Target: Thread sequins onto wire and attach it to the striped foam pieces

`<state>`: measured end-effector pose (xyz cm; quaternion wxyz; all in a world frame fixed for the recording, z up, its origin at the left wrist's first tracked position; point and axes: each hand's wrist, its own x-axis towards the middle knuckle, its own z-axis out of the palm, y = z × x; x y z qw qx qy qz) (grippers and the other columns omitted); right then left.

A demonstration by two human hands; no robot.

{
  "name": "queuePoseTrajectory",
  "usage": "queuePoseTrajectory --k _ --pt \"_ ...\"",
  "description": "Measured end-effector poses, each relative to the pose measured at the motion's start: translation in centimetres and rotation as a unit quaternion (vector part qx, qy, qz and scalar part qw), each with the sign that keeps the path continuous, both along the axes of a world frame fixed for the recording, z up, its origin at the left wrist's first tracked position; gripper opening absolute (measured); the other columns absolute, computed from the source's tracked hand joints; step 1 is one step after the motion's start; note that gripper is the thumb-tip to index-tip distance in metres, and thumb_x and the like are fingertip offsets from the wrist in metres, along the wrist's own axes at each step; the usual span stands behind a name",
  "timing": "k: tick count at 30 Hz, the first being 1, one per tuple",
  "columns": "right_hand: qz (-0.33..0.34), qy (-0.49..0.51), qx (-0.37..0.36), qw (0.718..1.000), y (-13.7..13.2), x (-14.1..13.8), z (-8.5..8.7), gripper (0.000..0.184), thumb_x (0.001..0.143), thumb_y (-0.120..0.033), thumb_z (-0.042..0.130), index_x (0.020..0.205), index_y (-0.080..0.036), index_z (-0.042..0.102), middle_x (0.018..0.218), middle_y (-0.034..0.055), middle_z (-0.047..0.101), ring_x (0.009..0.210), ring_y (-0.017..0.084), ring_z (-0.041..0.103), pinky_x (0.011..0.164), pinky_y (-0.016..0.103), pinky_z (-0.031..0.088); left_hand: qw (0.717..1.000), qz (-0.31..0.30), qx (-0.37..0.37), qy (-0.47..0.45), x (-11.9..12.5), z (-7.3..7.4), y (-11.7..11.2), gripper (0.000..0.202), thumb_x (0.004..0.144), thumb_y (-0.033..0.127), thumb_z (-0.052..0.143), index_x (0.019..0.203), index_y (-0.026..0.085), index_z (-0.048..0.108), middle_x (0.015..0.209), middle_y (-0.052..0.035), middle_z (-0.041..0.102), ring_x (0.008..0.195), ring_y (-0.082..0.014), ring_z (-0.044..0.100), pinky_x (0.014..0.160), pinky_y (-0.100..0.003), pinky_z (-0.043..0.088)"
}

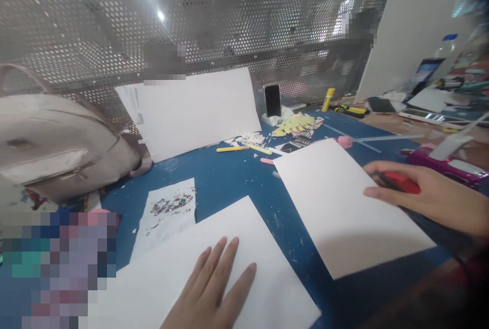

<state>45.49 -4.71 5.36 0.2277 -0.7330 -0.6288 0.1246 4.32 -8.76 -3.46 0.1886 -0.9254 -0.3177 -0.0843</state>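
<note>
My left hand (216, 285) lies flat on a large white board or sheet (263, 247) at the bottom, its fingers spread. A red-and-black handheld tool (401, 181) is gripped in my right hand (439, 194); its exact kind is partly hidden by the fingers. That hand is at the right edge of a second white sheet (336, 207), and I cannot tell whether it also pinches the sheet. A gap of blue tabletop (282, 222) separates the two sheets. Beyond my left hand, a small paper (145, 237) carries shiny multicoloured bits (171, 206).
A white board (202, 110) leans upright against the perforated metal screen (214, 28). A phone (272, 101), crumpled yellow paper (296, 125), pens and a glue stick (327, 100) stand at the back. A backpack (57, 140) is left; a magenta object (446, 163) is right.
</note>
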Motion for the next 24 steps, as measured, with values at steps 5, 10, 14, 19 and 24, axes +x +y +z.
queuePoseTrajectory --k 5,10,14,19,24 --pt "0.038 0.079 -0.037 0.995 -0.2 -1.2 0.1 0.051 0.069 -0.067 0.062 0.097 -0.025 0.065 0.106 0.0043 0.070 0.098 0.033 0.064 0.081 0.037 0.052 0.999 0.010 0.015 0.027 0.1 0.1 -0.2 0.086 0.078 0.079 0.034 0.148 0.029 0.038 0.152 -0.0144 0.038 0.142 -0.0348 0.031 0.101 -0.050 0.049" --pt "0.051 0.156 -0.021 0.986 0.5 -4.0 1.0 0.048 0.075 -0.065 0.060 0.100 -0.024 0.063 0.100 0.0052 0.069 0.091 0.031 0.064 0.076 0.036 0.051 0.999 -0.012 0.020 0.038 0.1 0.9 -0.3 0.087 0.080 0.079 0.032 0.148 0.025 0.038 0.152 -0.0135 0.040 0.141 -0.0352 0.034 0.102 -0.050 0.049" --pt "0.125 0.091 0.098 0.983 2.5 -5.9 2.2 0.038 0.082 -0.058 0.057 0.094 -0.022 0.061 0.099 0.0045 0.066 0.094 0.026 0.061 0.084 0.035 0.047 0.996 -0.056 0.010 0.064 -0.6 5.0 3.1 0.064 0.095 0.060 0.034 0.148 0.023 0.036 0.151 -0.0089 0.042 0.137 -0.0308 0.042 0.100 -0.050 0.051" --pt "0.138 0.037 0.171 0.975 5.2 -8.1 3.3 0.030 0.085 -0.053 0.057 0.096 -0.025 0.058 0.098 0.0019 0.065 0.086 0.022 0.060 0.076 0.033 0.045 0.995 0.069 0.071 0.032 -3.1 10.7 14.1 0.040 0.099 0.026 0.039 0.136 0.017 0.051 0.145 -0.0142 0.049 0.127 -0.0290 0.053 0.102 -0.047 0.047" --pt "0.159 0.040 0.134 0.977 5.6 -9.7 3.0 0.028 0.085 -0.049 0.057 0.096 -0.023 0.058 0.094 0.0016 0.065 0.083 0.021 0.061 0.074 0.031 0.044 0.992 0.055 0.094 0.055 -4.3 11.6 25.0 0.052 0.093 0.007 0.037 0.143 0.020 0.042 0.157 -0.0126 0.029 0.144 -0.0283 0.029 0.115 -0.052 0.025"
